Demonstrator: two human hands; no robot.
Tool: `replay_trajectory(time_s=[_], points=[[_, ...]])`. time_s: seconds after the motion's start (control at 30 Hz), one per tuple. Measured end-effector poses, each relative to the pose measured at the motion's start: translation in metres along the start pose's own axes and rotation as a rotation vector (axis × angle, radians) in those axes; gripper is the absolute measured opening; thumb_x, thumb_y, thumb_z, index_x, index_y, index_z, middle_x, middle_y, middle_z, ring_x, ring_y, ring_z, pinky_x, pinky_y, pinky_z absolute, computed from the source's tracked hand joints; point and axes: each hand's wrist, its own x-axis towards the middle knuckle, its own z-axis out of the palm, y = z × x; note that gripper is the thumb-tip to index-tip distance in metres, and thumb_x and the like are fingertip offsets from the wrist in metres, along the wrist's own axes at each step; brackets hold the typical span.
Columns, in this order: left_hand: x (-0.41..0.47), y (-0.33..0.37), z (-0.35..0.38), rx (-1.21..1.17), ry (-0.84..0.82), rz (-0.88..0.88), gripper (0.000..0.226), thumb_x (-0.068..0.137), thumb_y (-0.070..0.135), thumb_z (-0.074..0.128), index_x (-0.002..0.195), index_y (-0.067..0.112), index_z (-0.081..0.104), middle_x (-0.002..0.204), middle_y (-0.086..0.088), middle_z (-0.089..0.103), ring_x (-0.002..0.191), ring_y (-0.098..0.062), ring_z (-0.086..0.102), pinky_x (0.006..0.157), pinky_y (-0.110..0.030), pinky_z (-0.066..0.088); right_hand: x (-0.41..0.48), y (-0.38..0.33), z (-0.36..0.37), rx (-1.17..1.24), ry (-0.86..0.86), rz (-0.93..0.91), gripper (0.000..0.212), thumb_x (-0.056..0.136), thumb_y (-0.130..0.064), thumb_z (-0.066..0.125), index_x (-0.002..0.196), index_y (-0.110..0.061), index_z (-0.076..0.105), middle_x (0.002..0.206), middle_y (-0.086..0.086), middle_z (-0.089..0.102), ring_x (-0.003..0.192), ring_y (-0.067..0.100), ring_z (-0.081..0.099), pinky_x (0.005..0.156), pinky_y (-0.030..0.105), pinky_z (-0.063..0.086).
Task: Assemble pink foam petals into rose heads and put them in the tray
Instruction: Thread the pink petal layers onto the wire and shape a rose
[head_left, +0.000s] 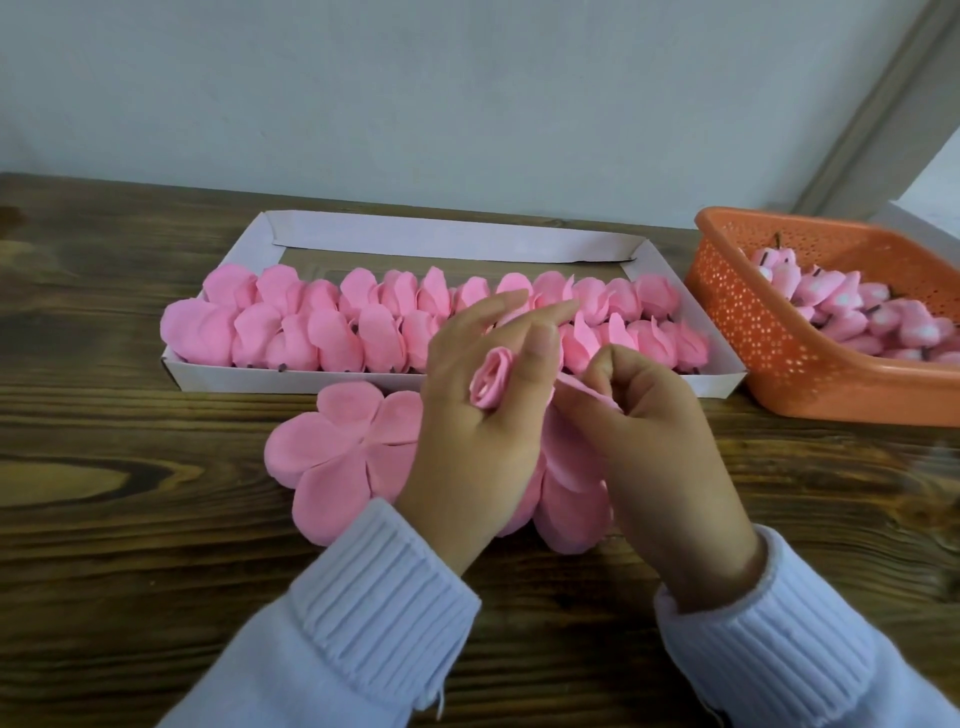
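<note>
A small pink rosebud (491, 382) pokes up between the fingers of my left hand (480, 415), which grips it over flat pink petal sheets (337, 457) lying on the wooden table. My right hand (654, 431) pinches one pink petal (584, 389) beside the bud, fingers closed on it. Behind my hands a white cardboard tray (208, 376) holds two rows of finished pink rose heads (332, 322).
An orange perforated plastic basket (769, 343) at the right holds several pink buds with dark stems (852, 306). The far strip inside the tray shows bare wood. A pale wall stands behind the table. White knit sleeves cover both wrists.
</note>
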Motion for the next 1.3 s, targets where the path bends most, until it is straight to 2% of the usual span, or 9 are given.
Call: replay_trajectory(time_s=[0.23,0.47,0.57,0.63,0.77,0.97,1.13,1.2,1.3], points=[[0.001,-0.003,-0.002,-0.070,0.026,-0.054,0.026,0.094,0.043,0.037,0.106,0.037,0.059,0.122,0.007,0.061,0.115,0.015,0.047,0.094,-0.002,0.031,-0.002,-0.002,0.000,0.019,0.029,0.000,0.042,0.089,-0.003,0.061,0.058,-0.015,0.035,0.058,0.010,0.035,0.057,0.019,0.031,0.053,0.029,0.029],[0.001,-0.003,-0.001,-0.104,0.012,-0.040,0.031,0.093,0.043,0.037,0.122,0.041,0.048,0.122,0.034,0.047,0.118,0.025,0.038,0.094,0.001,0.028,-0.007,-0.005,0.001,0.052,-0.022,-0.042,0.038,0.090,-0.004,0.061,0.061,-0.007,0.036,0.056,0.009,0.039,0.052,0.012,0.036,0.048,0.020,0.034],[-0.001,0.002,-0.003,-0.165,0.034,-0.052,0.044,0.088,0.056,0.038,0.131,0.048,0.033,0.112,0.049,0.043,0.122,0.012,0.044,0.095,-0.009,0.041,-0.009,-0.007,0.001,0.182,-0.065,-0.061,0.035,0.089,-0.004,0.063,0.069,0.000,0.034,0.061,0.014,0.043,0.056,0.017,0.043,0.050,0.022,0.039],[-0.001,0.004,-0.003,-0.185,0.049,-0.050,0.055,0.084,0.055,0.039,0.137,0.048,0.026,0.103,0.047,0.048,0.105,0.002,0.058,0.077,-0.009,0.048,-0.010,-0.008,0.002,0.286,-0.095,-0.061,0.028,0.082,-0.007,0.063,0.073,-0.007,0.036,0.062,0.008,0.051,0.058,0.011,0.053,0.053,0.020,0.046],[-0.003,0.001,0.000,-0.190,0.040,-0.019,0.062,0.086,0.046,0.040,0.144,0.030,0.028,0.098,0.058,0.044,0.092,0.031,0.049,0.072,0.006,0.037,-0.008,-0.004,0.001,0.159,-0.131,-0.064,0.029,0.074,-0.016,0.068,0.100,-0.019,0.056,0.083,-0.004,0.068,0.077,0.009,0.065,0.068,0.022,0.053],[0.001,-0.005,0.001,-0.240,0.025,-0.093,0.051,0.090,0.046,0.041,0.131,0.018,0.053,0.109,0.003,0.070,0.110,-0.001,0.061,0.093,-0.015,0.046,-0.004,-0.005,0.003,0.131,-0.247,-0.180,0.022,0.084,-0.002,0.062,0.103,-0.010,0.068,0.108,0.007,0.070,0.102,0.014,0.066,0.082,0.020,0.051],[0.002,-0.009,0.000,-0.226,0.038,-0.045,0.051,0.093,0.040,0.042,0.117,0.000,0.062,0.121,0.002,0.065,0.118,-0.004,0.057,0.098,-0.015,0.042,-0.004,-0.003,0.003,0.130,-0.244,-0.204,0.026,0.089,-0.008,0.056,0.110,-0.018,0.067,0.113,0.004,0.070,0.110,0.016,0.064,0.091,0.026,0.049],[0.001,-0.008,0.000,-0.228,0.035,-0.037,0.051,0.092,0.047,0.044,0.118,0.007,0.061,0.121,0.003,0.065,0.117,-0.001,0.056,0.096,-0.013,0.043,-0.004,-0.001,0.003,0.116,-0.177,-0.163,0.022,0.090,-0.015,0.053,0.102,-0.019,0.071,0.102,0.003,0.072,0.101,0.017,0.066,0.086,0.031,0.052],[-0.001,-0.008,0.000,-0.155,-0.002,0.029,0.034,0.095,0.040,0.047,0.127,0.027,0.050,0.107,0.027,0.060,0.104,0.019,0.053,0.085,-0.002,0.040,-0.004,0.001,0.001,0.053,-0.049,-0.120,0.021,0.088,-0.023,0.055,0.088,-0.010,0.071,0.087,0.012,0.071,0.084,0.029,0.066,0.076,0.043,0.053]])
